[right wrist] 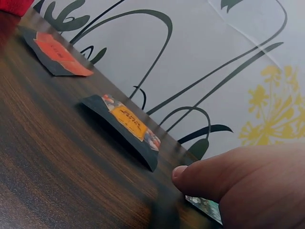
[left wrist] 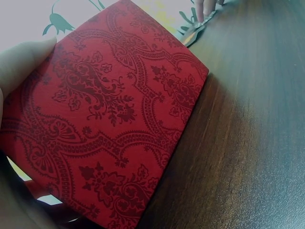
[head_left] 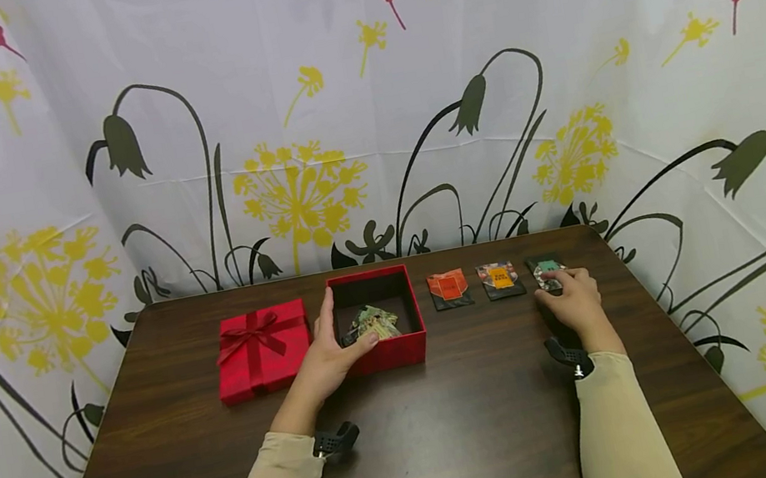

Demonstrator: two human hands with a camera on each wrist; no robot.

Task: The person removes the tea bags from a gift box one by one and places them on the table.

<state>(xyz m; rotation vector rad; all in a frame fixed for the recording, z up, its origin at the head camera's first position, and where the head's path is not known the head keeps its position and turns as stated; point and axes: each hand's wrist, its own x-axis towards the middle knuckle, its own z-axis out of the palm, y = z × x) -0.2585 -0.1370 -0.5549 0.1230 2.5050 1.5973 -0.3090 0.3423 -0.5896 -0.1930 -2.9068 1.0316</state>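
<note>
An open red box (head_left: 389, 347) stands on the dark wooden table (head_left: 460, 429) with a packet (head_left: 374, 323) lying inside. My left hand (head_left: 329, 354) grips the box's front-left corner, thumb over the rim; its patterned red wall (left wrist: 114, 119) fills the left wrist view. Three dark packets lie in a row to the right: one with an orange label (head_left: 449, 288) (right wrist: 59, 52), one with a yellow label (head_left: 499, 279) (right wrist: 128, 125), one with a green label (head_left: 548, 272). My right hand (head_left: 569, 294) pinches the green-label packet (right wrist: 206, 207); its thumb (right wrist: 214, 176) shows in the right wrist view.
The red lid with a ribbon bow (head_left: 262, 349) lies just left of the box. A flower-printed white curtain (head_left: 361, 107) closes in the table at the back and both sides.
</note>
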